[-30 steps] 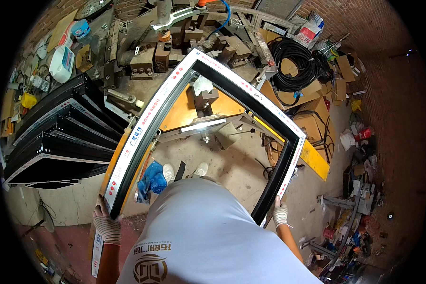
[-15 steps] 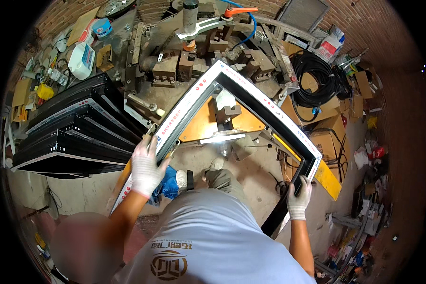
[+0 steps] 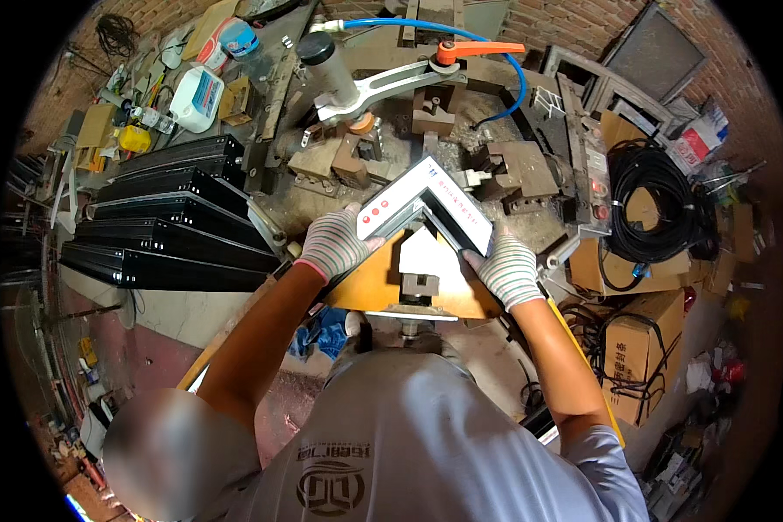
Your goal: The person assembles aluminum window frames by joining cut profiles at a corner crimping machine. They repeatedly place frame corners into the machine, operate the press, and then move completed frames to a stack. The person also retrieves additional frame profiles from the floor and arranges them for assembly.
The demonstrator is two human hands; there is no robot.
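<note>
A black metal window frame [image 3: 413,193] with white printed film on its face lies with one corner pointing away from me, over the metal blocks of a bench machine [image 3: 520,174]. My left hand [image 3: 335,244], in a striped knit glove, is closed round the left side near that corner. My right hand [image 3: 506,268], gloved alike, grips the right side, thumb on the inner edge. Inside the corner sits a pale, pointed block [image 3: 422,252] above an orange plate [image 3: 365,283]. My forearms hide much of the frame's sides.
Stacked black profiles [image 3: 174,230] lie at the left. Behind them stand a white jug [image 3: 197,100] and small bottles. A clamp arm with an orange handle [image 3: 487,49] and a blue hose [image 3: 518,83] rises at the back. Coiled black cable [image 3: 652,204] and a cardboard box [image 3: 644,348] are right.
Both hands have moved along the frame's sides toward its far corner, the right one from the right-hand corner. My view has shifted, so the bench sits lower in the picture.
</note>
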